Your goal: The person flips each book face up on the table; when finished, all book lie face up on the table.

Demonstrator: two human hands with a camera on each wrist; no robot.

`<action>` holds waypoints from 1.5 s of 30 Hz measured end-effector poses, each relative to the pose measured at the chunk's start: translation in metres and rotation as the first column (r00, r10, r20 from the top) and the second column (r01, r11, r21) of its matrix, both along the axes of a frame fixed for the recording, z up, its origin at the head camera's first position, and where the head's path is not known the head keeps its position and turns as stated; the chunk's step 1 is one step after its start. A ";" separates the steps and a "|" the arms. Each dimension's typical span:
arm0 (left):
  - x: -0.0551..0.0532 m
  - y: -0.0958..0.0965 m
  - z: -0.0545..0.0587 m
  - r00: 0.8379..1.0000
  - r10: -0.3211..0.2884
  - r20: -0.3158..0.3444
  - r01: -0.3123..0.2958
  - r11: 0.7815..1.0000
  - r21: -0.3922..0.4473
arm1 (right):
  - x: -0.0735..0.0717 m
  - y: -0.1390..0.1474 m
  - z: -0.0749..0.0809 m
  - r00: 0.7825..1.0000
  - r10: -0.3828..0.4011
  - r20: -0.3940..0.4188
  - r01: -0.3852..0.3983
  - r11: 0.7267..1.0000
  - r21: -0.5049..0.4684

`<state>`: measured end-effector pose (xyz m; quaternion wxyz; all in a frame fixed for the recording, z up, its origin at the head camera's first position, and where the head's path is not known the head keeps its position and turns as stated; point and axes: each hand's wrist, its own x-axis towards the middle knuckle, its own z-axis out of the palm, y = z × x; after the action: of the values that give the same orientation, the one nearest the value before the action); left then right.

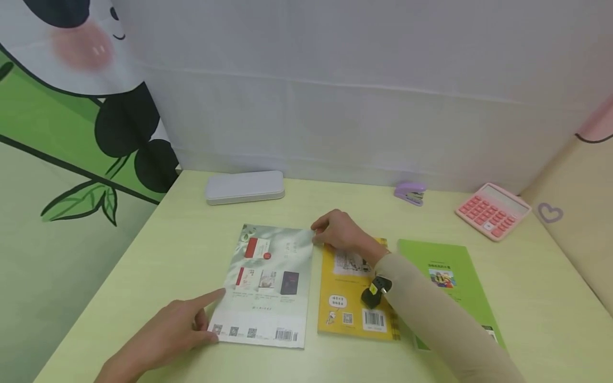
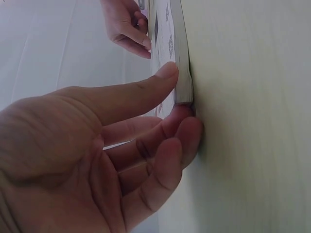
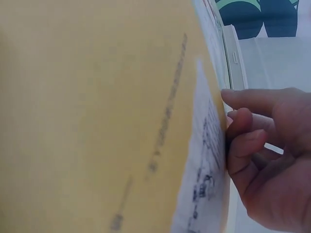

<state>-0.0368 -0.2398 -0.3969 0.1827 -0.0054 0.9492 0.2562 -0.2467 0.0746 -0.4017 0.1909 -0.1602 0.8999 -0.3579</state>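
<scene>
The magazine (image 1: pixel 275 300) lies on the bench (image 1: pixel 158 260), at nine o'clock from the yellow book (image 1: pixel 337 290); holding opposite corners likely steadies it. The left hand (image 1: pixel 174 324) pinches its seven-o'clock corner, thumb on top; the right hand (image 1: pixel 342 232), stretched over the yellow book, seems to pinch the one-o'clock corner.

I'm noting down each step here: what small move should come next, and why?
Probably a slight nudge squaring the white magazine with the yellow book: they lie side by side, and the left hand and right hand are at the magazine's opposite corners.
</scene>
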 end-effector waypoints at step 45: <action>-0.006 0.006 -0.008 1.000 -0.013 0.003 0.013 0.999 -0.052 | -0.014 0.019 -0.006 0.984 0.110 0.143 -0.060 0.949 -0.310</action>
<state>-0.0433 -0.2337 -0.4053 0.1853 -0.0043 0.9553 0.2302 -0.2602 0.0936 -0.4075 0.2503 -0.1975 0.8081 -0.4954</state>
